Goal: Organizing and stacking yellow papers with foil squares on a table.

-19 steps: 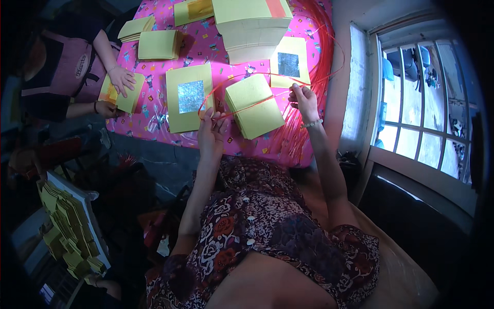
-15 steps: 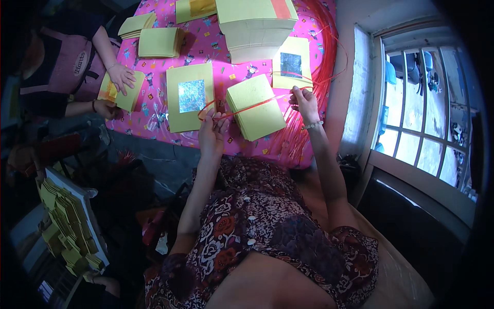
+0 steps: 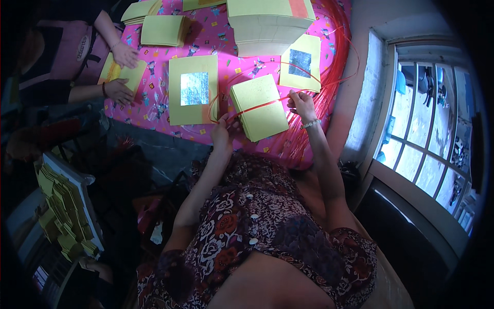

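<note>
Near stack (image 3: 265,121): on the table (image 3: 154,87), between the person's left hand (image 3: 224,131) and right hand (image 3: 301,103).
Strap (image 3: 260,106): across the near stack's top, reaching both hands (its run underneath is hidden).
Left card (image 3: 193,90): left of the near stack.
Right card (image 3: 301,64): behind the near stack, towards the right.
Tall pile (image 3: 270,33): behind the near stack, beside the right card.
Strands (image 3: 339,41): along the table's right end.
Co-worker's hands (image 3: 119,91): at the table's left end.
Window (image 3: 429,129): right of the table.

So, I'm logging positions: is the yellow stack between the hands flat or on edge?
Flat: the yellow stack shows its broad face upward, red strip across it.
</note>
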`<state>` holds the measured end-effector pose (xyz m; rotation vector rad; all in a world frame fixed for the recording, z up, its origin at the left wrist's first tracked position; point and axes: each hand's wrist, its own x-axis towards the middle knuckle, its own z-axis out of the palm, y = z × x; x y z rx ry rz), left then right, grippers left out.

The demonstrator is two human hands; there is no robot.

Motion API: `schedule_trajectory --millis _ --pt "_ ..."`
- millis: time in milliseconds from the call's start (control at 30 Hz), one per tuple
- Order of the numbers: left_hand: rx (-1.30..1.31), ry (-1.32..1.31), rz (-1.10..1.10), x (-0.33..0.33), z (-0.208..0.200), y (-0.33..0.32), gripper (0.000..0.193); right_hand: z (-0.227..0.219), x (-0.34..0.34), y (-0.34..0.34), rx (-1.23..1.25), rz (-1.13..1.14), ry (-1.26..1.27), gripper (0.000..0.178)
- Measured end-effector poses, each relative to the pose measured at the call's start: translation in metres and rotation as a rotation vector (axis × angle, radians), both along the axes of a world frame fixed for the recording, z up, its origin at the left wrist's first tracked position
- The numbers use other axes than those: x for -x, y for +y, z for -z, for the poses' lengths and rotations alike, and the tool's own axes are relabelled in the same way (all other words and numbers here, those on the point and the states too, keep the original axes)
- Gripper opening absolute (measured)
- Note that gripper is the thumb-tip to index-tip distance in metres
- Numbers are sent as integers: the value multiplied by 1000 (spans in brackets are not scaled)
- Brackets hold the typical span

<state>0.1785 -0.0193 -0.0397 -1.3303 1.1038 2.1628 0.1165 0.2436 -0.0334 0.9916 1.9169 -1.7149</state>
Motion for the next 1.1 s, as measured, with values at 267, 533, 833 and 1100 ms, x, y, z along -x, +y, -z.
schedule_trajectory --millis 267,533,833,1100 --pt "186 76 65 4 66 18 28 54 3 -25 154 -17 -54 29" --pt "712 -36 287 1 88 46 39 155 -33 -6 -339 -240 273 26" --pt "739 -40 259 -2 96 36 36 118 -23 -31 249 46 229 13" --pt "-245 -245 -44 22 95 30 43 68 -15 -37 788 416 -30 16"
